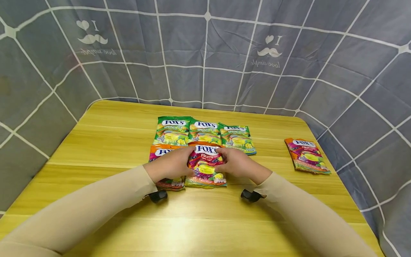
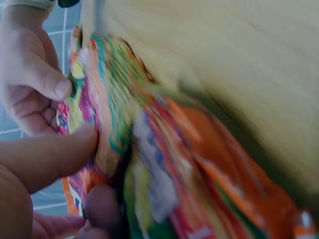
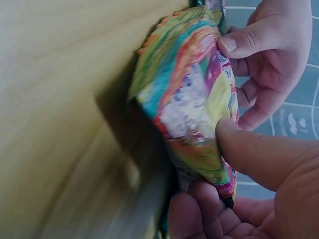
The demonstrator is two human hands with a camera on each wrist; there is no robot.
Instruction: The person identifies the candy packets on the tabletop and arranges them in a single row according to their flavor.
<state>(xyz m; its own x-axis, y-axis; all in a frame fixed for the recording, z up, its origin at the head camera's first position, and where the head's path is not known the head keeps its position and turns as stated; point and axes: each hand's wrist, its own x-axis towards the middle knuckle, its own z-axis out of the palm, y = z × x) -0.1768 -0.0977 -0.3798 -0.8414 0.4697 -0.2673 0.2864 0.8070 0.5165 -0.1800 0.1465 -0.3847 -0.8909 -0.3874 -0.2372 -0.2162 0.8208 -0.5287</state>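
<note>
Both hands hold a Fox's Fruits candy bag [image 1: 205, 167] by its two sides, in front of the row of green bags. My left hand [image 1: 173, 162] grips its left edge, the thumb on the printed face and fingers curled behind, as the left wrist view shows. On the other edge, my right hand [image 1: 239, 164] pinches the bag [image 3: 192, 104] with thumb in front and fingers behind. Partly covered by the left hand and wrist, a second Fruits bag [image 1: 173, 184] lies just left of the held one. The held bag's top overlaps the green bags in the head view.
Three green Spring Tea bags, left [image 1: 173, 130], middle [image 1: 205, 132] and right [image 1: 238, 137], lie side by side behind the hands. Another Fruits bag [image 1: 307, 156] lies apart near the right edge of the wooden table [image 1: 199, 225]. A grey checked curtain [image 1: 183, 43] surrounds the back and sides.
</note>
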